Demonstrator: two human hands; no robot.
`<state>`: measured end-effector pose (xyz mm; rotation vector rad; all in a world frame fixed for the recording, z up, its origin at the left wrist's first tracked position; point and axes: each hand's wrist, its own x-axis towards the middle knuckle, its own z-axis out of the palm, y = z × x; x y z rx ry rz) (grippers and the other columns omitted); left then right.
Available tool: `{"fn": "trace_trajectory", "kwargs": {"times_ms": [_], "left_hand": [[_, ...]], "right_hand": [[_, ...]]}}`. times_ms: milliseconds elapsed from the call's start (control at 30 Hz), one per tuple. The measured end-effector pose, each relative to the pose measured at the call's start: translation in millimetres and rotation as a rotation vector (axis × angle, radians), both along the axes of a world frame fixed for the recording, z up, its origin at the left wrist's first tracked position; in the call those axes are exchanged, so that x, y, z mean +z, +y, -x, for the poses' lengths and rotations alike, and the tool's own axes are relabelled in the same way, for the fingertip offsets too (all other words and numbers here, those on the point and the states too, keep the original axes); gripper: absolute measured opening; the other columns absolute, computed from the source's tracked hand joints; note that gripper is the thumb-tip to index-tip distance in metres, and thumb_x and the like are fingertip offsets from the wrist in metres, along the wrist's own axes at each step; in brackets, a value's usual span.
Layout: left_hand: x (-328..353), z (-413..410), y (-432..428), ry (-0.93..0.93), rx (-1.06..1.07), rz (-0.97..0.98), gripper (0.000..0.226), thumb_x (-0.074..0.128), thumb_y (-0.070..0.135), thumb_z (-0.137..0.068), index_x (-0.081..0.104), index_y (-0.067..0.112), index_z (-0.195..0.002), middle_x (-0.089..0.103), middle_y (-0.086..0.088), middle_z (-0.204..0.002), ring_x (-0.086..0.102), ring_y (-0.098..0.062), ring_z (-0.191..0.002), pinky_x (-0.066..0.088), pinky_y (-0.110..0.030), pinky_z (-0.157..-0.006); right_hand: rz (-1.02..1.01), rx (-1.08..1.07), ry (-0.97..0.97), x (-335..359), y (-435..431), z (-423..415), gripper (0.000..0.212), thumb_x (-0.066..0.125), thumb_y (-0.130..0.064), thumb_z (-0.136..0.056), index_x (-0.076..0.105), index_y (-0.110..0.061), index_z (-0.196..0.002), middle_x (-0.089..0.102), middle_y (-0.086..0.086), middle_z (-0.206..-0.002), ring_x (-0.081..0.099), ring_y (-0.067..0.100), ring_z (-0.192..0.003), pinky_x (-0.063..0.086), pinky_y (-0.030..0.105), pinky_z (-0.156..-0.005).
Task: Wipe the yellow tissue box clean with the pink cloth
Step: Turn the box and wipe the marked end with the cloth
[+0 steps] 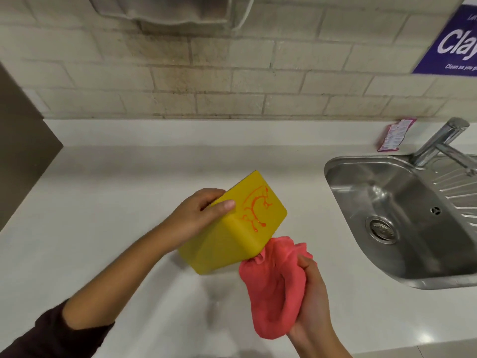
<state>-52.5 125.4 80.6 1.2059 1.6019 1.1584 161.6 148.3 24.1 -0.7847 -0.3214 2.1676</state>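
- While tilted above white countertop (108, 177), yellow tissue box (232, 228) with orange smear, gripped by left hand (198, 215).
- Pink cloth (271, 285) bunched in right hand (312, 311), touching box lower corner.
- Steel sink (387, 202) at right.

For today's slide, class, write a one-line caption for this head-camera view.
Left hand tilts the orange-smeared yellow tissue box on the white counter while the right hand brings up the bunched pink cloth.

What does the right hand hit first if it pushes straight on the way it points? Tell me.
The right hand, clutching the bunched pink cloth, points up and left toward the tilted yellow plastic tissue box. The cloth would likely meet the box's lower corner first; depth is unclear.
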Motion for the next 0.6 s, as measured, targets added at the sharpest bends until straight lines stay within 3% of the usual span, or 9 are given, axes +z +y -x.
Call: {"fn": "trace_trajectory", "kwargs": {"times_ms": [67, 167, 233, 300, 367, 467, 600], "left_hand": [[-7.2, -7.4, 2.0, 0.055, 0.173, -0.082, 0.023, 0.054, 0.059, -0.066, 0.062, 0.041, -0.079, 0.059, 0.01, -0.097, 0.055, 0.004, -0.093, 0.039, -0.017, -0.083], [-17.7, -5.1, -1.1, 0.057, 0.224, -0.174, 0.026, 0.051, 0.057, -0.068, 0.064, 0.037, -0.079, 0.061, 0.005, -0.09, 0.059, -0.007, -0.09, 0.041, -0.023, -0.082], [-24.8, -1.5, -5.2, 0.074, 0.194, -0.215, 0.026, 0.048, 0.056, -0.07, 0.064, 0.039, -0.082, 0.062, 0.005, -0.089, 0.06, -0.009, -0.088, 0.043, -0.022, -0.08], [-32.1, 0.0, -8.4, 0.086, 0.152, -0.247, 0.022, 0.048, 0.053, -0.074, 0.065, 0.043, -0.085, 0.063, 0.008, -0.087, 0.06, -0.007, -0.087, 0.044, -0.019, -0.077], [-38.7, 0.8, -10.7, 0.098, 0.123, -0.266, 0.021, 0.047, 0.051, -0.078, 0.065, 0.047, -0.089, 0.062, 0.011, -0.087, 0.06, -0.006, -0.086, 0.043, -0.015, -0.075], [-43.8, 2.0, -11.7, 0.122, 0.1, -0.273, 0.024, 0.046, 0.051, -0.08, 0.063, 0.046, -0.095, 0.061, 0.012, -0.088, 0.059, -0.008, -0.086, 0.042, -0.014, -0.074], [-45.2, 1.3, -10.6, 0.142, 0.049, -0.271, 0.047, 0.045, 0.067, -0.077, 0.064, 0.034, -0.104, 0.059, 0.0, -0.088, 0.058, -0.015, -0.086, 0.042, -0.018, -0.075]], "right_hand": [[-0.037, 0.044, -0.01, 2.3, -3.4, 1.8, 0.053, 0.028, -0.021, -0.096, 0.073, -0.02, -0.068, 0.071, 0.001, -0.072, 0.071, 0.013, -0.078, 0.056, 0.029, -0.067], [-0.081, 0.072, -0.054, 4.6, -3.0, -1.0, 0.037, 0.039, -0.02, -0.089, 0.068, -0.02, -0.067, 0.068, -0.003, -0.07, 0.069, 0.011, -0.075, 0.045, 0.033, -0.078], [-0.189, 0.047, -0.19, 9.8, 1.5, -6.4, 0.02, 0.048, -0.02, -0.083, 0.061, -0.019, -0.068, 0.066, -0.003, -0.069, 0.066, 0.012, -0.071, 0.043, 0.033, -0.076], [-0.42, -0.064, -0.391, 19.1, 9.4, -13.3, 0.019, 0.047, -0.019, -0.08, 0.058, -0.021, -0.065, 0.065, 0.006, -0.077, 0.063, 0.023, -0.077, 0.048, 0.036, -0.073], [-0.603, -0.169, -0.411, 32.8, 16.5, -17.1, 0.024, 0.041, -0.018, -0.077, 0.063, -0.021, -0.069, 0.069, 0.006, -0.083, 0.064, 0.024, -0.083, 0.054, 0.031, -0.072], [-0.654, -0.34, -0.411, 46.7, 25.6, -14.0, 0.031, 0.044, -0.019, -0.077, 0.075, -0.024, -0.079, 0.075, -0.006, -0.083, 0.069, 0.008, -0.083, 0.053, 0.014, -0.071], [-0.959, -0.372, -0.414, 55.4, 34.1, 9.6, 0.032, 0.048, -0.022, -0.082, 0.072, -0.037, -0.095, 0.073, -0.019, -0.098, 0.065, 0.0, -0.097, 0.048, 0.01, -0.082]]}}
